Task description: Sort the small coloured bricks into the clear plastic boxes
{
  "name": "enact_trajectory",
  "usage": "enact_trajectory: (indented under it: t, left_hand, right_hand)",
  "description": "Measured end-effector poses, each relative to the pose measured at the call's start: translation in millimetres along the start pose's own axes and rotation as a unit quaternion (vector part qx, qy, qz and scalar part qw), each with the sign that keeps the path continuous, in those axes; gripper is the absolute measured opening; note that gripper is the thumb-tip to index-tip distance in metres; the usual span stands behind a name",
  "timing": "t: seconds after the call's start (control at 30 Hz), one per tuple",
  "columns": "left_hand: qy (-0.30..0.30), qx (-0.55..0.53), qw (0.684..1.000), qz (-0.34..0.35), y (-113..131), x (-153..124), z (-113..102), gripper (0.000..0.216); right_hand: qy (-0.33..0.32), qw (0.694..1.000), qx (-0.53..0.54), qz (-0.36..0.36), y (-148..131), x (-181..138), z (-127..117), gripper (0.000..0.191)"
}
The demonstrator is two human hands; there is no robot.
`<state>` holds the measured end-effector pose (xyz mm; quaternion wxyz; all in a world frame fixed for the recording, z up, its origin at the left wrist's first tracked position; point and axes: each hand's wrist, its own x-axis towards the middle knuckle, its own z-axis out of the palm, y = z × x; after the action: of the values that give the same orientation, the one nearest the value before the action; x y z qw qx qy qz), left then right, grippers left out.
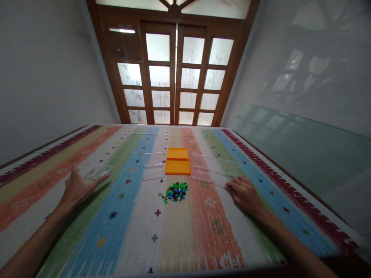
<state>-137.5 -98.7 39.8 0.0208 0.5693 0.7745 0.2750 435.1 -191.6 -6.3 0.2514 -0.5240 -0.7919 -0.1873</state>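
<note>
My left hand [75, 186] grips a clear plastic box [97, 172] at the left, its thumb along the near side. Its other fingers are partly hidden behind the box. At the right, the fingers of my right hand [245, 192] are closed on the near edge of another clear plastic box [222, 177]. Between the hands, an open orange case [177, 167] lies flat. Just in front of it is a heap of small green, blue and dark pieces [176, 192]. Open clear boxes flank the case, one box [153, 172] on its left and one box [202, 173] on its right.
A striped, patterned cloth [136, 231] covers the table. White walls [52, 69] rise on both sides, and a glass sheet [290, 143] leans along the right one. Wooden doors with glass panes [174, 69] stand beyond the table's far edge.
</note>
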Motion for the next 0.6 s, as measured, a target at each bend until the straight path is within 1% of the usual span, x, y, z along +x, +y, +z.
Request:
enact_trajectory:
  t: [0.03,0.07,0.13,0.2,0.37,0.5,0.6]
  left_hand:
    - [-0.019,-0.002,0.999,-0.028,3.1,-0.5,-1.6,0.123]
    - [-0.037,-0.004,0.999,-0.037,5.9,-0.6,-3.0,0.126]
    - [-0.06,-0.013,0.997,-0.039,9.5,-0.2,-4.8,0.128]
    - [-0.075,-0.022,0.996,-0.031,10.5,0.0,-5.3,0.125]
    - [-0.058,-0.019,0.998,-0.015,13.7,-2.8,-7.8,0.116]
    - [-0.067,-0.023,0.996,-0.049,19.1,-5.2,-12.7,0.112]
    - [-0.073,-0.03,0.995,-0.069,17.4,-3.8,-14.1,0.115]
  right_hand:
    - [0.0,1.0,0.003,0.0,0.3,-0.4,1.1,0.034]
    - [0.0,1.0,0.008,0.002,0.8,-0.7,2.0,0.034]
    - [-0.004,1.0,0.019,0.008,1.8,-1.5,3.5,0.033]
    - [-0.012,0.999,0.029,0.015,2.5,-2.0,4.7,0.032]
    - [-0.023,0.999,0.038,0.021,1.6,-0.6,5.7,0.029]
    - [-0.035,0.997,0.055,0.029,0.0,2.0,4.5,0.027]
    - [-0.046,0.996,0.065,0.038,-0.4,3.2,2.8,0.029]
